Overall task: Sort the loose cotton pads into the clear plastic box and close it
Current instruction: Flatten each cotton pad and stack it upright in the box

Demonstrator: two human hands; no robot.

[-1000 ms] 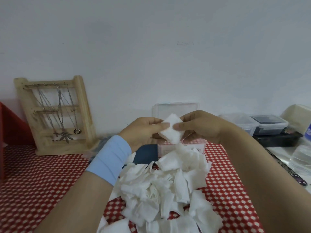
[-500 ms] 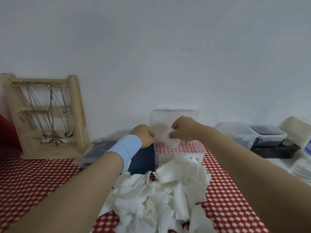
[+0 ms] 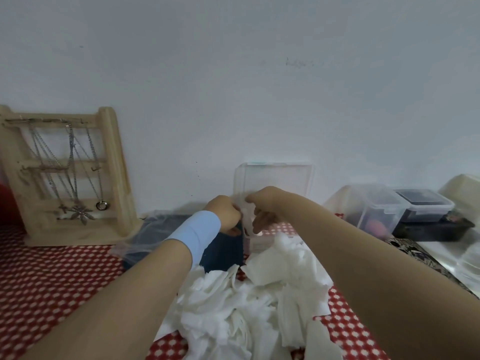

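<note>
Head view: a heap of loose cotton pads [image 3: 254,307] lies by the near edge of the surface [image 3: 52,281], on its red dotted cloth. Beyond the heap, the left hand [image 3: 224,213] and right hand [image 3: 265,206] both pinch one white pad [image 3: 246,216] at the left front corner of the clear plastic box [image 3: 259,244], whose lid [image 3: 275,180] stands upright. Along the far edge, a wooden necklace rack [image 3: 65,178] stands toward the left corner and lidded tubs [image 3: 376,206] toward the right.

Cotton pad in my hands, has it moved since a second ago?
Yes. The cotton pad went away from the person and down, from level with the raised lid of the clear plastic box to its left front corner.
</note>
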